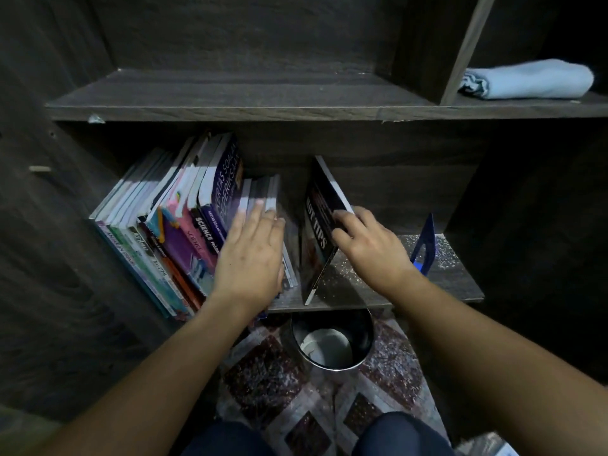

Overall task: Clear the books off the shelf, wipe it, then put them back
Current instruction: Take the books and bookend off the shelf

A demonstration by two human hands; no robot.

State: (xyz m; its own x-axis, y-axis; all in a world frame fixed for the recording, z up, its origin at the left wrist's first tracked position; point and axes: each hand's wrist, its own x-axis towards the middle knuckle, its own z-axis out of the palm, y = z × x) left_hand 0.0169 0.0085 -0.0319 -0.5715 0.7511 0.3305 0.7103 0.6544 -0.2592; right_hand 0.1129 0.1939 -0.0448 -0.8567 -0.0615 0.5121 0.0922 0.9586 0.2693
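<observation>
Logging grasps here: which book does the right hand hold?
The black HOT TIPS book, leaning alone right of the packed row under the left hand.

**Head camera looking down from close range**

The single wide-angle view is hovering close in front of the lower shelf (454, 279) and a little above it, facing forward and tilting steeply down. It is taking in the upper shelf (230, 90) above that board, the metal bin (332, 343) on the floor (263, 373) below it, and the person's knees (401, 436) nearest the lens.

Dim, grainy, wide-angle view with dark, bowed edges.
</observation>
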